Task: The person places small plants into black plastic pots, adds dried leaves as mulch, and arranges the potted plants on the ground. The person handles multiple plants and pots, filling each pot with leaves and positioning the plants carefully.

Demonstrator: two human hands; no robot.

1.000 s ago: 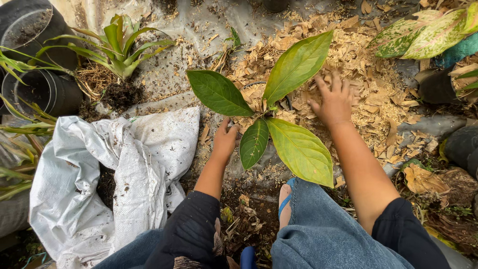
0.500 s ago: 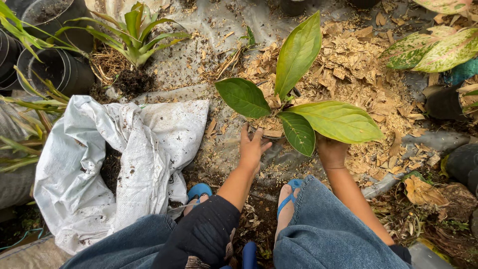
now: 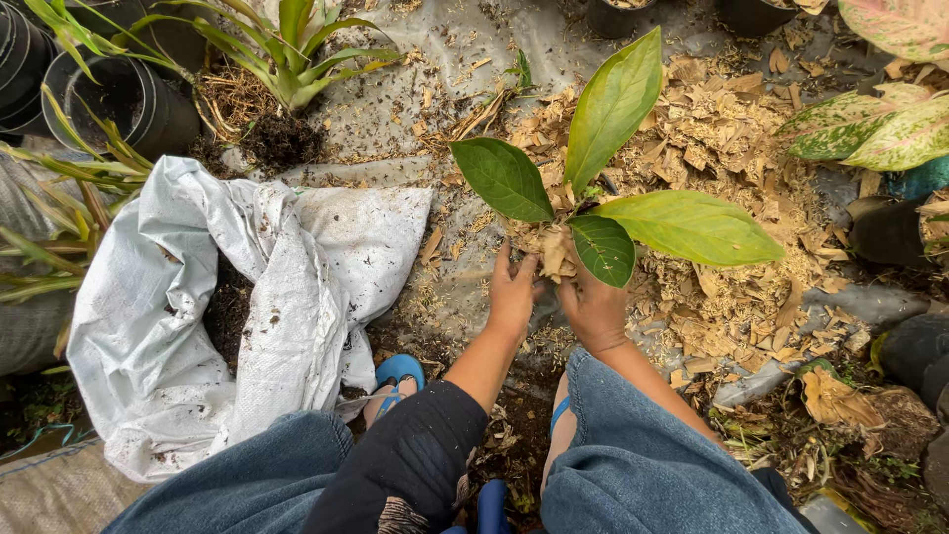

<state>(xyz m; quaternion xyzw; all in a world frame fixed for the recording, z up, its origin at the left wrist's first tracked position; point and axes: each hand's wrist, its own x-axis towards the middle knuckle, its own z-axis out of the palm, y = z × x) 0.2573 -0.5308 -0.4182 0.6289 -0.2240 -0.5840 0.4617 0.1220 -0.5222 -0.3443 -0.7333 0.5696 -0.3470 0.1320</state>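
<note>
Close in: left hand [image 3: 513, 294] & right hand [image 3: 593, 309] curled tight round base of small plant with four big green leaves [image 3: 603, 203], held w/ dry brown chips stuck on. Beside, left: crumpled white plastic sack [image 3: 198, 326] w/ dark dirt. Farther back: pile of light brown wood chips [image 3: 732, 148], black round plastic pot [image 3: 119, 99].

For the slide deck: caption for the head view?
Both hands, left hand and right hand, cup a leafy plant above wood shavings.

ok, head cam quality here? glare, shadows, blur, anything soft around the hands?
Head view: soft, even daylight with no hard shadows; the white sack is bright but keeps its weave and creases; left hand, right hand and the green-leaved plant are sharp, with no motion blur; wide-angle stretch shows at the edges, on the black pots and the jeans.
</note>
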